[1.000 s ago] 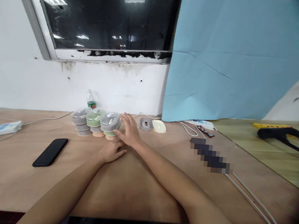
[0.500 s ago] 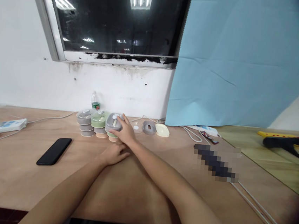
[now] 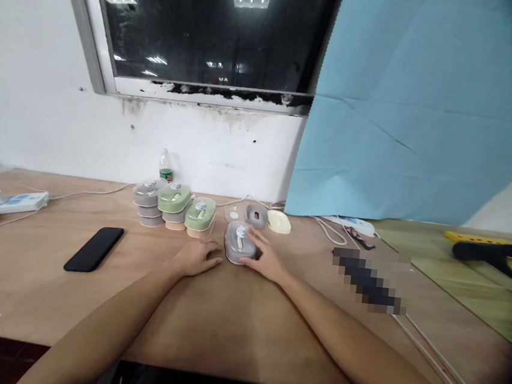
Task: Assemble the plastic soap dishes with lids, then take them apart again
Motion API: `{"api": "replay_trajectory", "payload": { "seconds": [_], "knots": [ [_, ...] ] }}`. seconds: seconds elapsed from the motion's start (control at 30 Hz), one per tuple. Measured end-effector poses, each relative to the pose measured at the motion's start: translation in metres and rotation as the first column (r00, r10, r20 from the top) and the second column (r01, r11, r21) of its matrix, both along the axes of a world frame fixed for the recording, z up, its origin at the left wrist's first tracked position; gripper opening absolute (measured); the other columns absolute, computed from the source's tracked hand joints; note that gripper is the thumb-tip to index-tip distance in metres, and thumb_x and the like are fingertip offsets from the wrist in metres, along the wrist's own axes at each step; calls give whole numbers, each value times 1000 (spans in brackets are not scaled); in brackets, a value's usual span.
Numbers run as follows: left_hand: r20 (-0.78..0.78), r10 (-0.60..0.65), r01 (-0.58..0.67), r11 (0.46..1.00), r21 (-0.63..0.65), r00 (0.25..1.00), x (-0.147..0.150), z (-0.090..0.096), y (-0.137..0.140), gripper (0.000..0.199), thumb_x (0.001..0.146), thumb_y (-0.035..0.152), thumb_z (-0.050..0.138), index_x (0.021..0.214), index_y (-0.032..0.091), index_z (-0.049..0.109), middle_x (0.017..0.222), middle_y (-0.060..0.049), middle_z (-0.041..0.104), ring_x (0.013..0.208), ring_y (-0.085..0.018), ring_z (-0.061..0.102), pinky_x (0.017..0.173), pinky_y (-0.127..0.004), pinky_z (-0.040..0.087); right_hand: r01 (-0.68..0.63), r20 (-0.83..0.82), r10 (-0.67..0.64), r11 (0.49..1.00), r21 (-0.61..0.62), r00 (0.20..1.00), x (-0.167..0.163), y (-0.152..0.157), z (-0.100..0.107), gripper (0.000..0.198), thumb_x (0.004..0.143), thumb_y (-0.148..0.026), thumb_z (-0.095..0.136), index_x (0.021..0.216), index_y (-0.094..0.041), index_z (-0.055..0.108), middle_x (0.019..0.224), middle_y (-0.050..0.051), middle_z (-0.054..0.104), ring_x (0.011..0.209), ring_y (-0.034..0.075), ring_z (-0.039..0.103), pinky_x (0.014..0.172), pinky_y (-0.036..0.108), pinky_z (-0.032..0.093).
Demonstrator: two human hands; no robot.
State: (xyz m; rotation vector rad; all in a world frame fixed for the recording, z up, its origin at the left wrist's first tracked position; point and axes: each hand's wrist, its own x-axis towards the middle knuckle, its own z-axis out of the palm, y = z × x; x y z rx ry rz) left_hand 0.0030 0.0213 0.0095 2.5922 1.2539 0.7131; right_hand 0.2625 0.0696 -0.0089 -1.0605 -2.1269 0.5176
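My right hand [image 3: 267, 258] grips the right side of a grey lidded box [image 3: 236, 250] with a see-through top, which is on the table in front of me. My left hand [image 3: 196, 257] lies on the table left of this box, fingers loosely stretched and apart, holding nothing. Behind the left hand are stacked boxes: a green-lidded one [image 3: 200, 214] on top of a peach one, another green-lidded stack [image 3: 174, 198], and a grey stack [image 3: 147, 202]. Behind the grey box lie a clear lid [image 3: 234, 215], a grey piece [image 3: 257, 217] and a cream piece [image 3: 279, 222].
A black phone [image 3: 94, 249] lies on the left of the wooden table [image 3: 225, 328]. A bottle [image 3: 165, 167] stands by the wall. Power strips [image 3: 10, 203] and white cables lie at the sides. A blue cloth [image 3: 409, 110] hangs at the right.
My right hand has lifted the grey box off the right-hand stack and brought it nearer and to the right, onto the table. The green-lidded box beneath now shows. The left hand hardly moved.
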Motion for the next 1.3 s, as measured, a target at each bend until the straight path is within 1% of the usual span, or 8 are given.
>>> {"api": "replay_trajectory", "payload": {
  "seconds": [0.33,0.5,0.6,0.73,0.87,1.03,1.13,1.3],
  "knots": [
    [23,20,-19,1000,-23,1000,-4,1,1,29,90,46,49,90,21,64,96,-4,67,88,-18,62,79,-30,49,-210,-170,192,973,-99,967,-9,12,6,74,63,-54,77,128,-23,58,139,11,50,129,30,46,108,47,34],
    [20,17,-16,999,-36,1000,-2,4,0,36,93,50,42,95,22,65,100,-4,67,91,-19,61,78,-30,49,116,-265,-162,976,-182,951,-1,24,4,56,82,-66,47,91,-17,73,89,8,73,84,26,67,77,36,51],
    [16,11,-11,999,-50,1000,-2,6,-2,39,94,51,39,96,22,66,100,-4,68,90,-19,62,78,-31,48,278,-230,-303,951,-136,925,4,28,4,57,82,-67,44,68,-17,67,63,4,67,64,20,63,62,29,46],
    [27,-22,24,998,-56,999,-3,7,-2,41,95,50,37,96,21,66,100,-4,68,92,-20,61,80,-31,48,305,-276,-337,940,-154,900,7,29,3,52,80,-65,49,60,-18,58,43,-2,52,47,15,53,50,24,39],
    [25,-13,15,998,-61,1000,-2,6,-1,43,95,51,35,96,21,66,99,-5,68,91,-20,61,79,-31,47,261,-464,-400,905,-335,790,-2,40,1,42,76,-59,57,65,-18,57,49,-2,58,38,11,50,40,21,37],
    [23,-20,22,998,-60,1000,0,7,-1,41,95,50,36,96,21,66,100,-5,68,91,-20,61,78,-31,47,6,-649,-428,838,-546,629,-31,66,4,31,74,-46,66,83,-18,57,83,5,71,47,9,59,38,18,41],
    [29,-9,11,999,-52,1000,0,7,-1,39,95,49,38,97,21,65,100,-5,68,91,-19,61,80,-31,47,-20,-558,-365,824,-566,745,-45,79,0,32,77,-49,63,85,-18,60,88,7,71,47,10,59,38,20,42],
    [32,-5,7,999,-54,999,-1,6,-1,34,93,47,44,98,22,66,99,-5,67,92,-19,61,82,-31,47,205,-299,-297,931,-301,907,-49,85,-15,34,79,-48,58,69,-16,64,68,4,68,58,14,60,51,22,43]
  ]
}}
